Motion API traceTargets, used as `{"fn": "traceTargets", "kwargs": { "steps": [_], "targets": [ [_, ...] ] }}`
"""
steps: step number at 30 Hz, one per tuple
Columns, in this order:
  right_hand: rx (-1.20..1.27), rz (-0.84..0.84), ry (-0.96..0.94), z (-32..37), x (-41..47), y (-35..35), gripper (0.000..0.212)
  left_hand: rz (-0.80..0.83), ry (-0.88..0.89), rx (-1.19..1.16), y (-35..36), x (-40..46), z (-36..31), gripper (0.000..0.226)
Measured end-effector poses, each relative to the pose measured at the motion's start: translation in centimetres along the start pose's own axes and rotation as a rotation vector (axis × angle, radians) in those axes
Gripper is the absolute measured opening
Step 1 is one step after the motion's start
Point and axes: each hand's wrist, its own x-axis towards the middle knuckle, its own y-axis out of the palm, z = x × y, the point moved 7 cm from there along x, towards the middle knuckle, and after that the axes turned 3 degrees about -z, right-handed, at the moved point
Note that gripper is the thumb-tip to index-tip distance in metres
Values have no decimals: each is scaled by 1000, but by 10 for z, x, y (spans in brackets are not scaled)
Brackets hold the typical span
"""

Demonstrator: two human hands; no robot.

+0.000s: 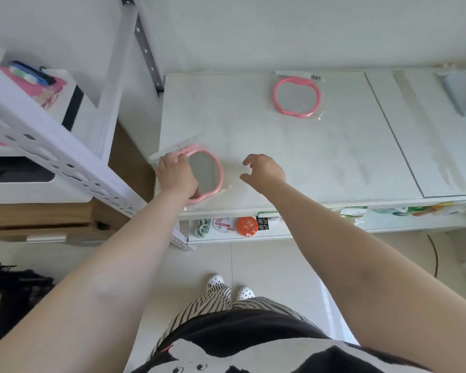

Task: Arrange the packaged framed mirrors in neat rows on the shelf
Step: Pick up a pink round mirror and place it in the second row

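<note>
A pink-framed mirror in a clear bag [297,97] lies flat toward the back of the white shelf top [253,130]. A second pink-framed packaged mirror [207,172] rests at the shelf's front left corner. My left hand [176,175] grips its left edge, thumb over the frame's top. My right hand [264,170] hovers just to the right of that mirror, fingers curled apart, holding nothing. A grey packaged item [464,94] lies at the far right back of the shelf, cut off by the frame edge.
A white perforated shelf post [65,162] slants across the left, with a white cabinet and pink packages [38,84] behind it. Below the shelf top, a lower shelf holds small goods, including an orange round case [247,226]. My feet stand on the tiled floor.
</note>
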Motion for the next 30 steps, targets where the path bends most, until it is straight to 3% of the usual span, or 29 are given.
{"fn": "traceTargets", "kwargs": {
  "steps": [5,10,15,19,23,26,30],
  "targets": [
    [-21,47,-67,30,9,21,38,22,-122,-17,2,-9,23,62],
    [-46,86,-49,48,13,38,38,151,-387,-141,18,-22,45,79],
    [14,108,3,52,5,43,43,128,-328,-81,19,-18,50,70],
    [245,132,157,45,-8,43,37,106,-289,-244,17,-16,40,64],
    [452,54,334,28,-31,36,42,74,-262,-384,5,-11,38,53],
    [576,-27,472,13,-54,32,48,166,-278,-525,0,-11,35,55],
    [721,-145,623,-6,-96,27,43,353,-306,-810,4,-19,14,31]
  ]
}}
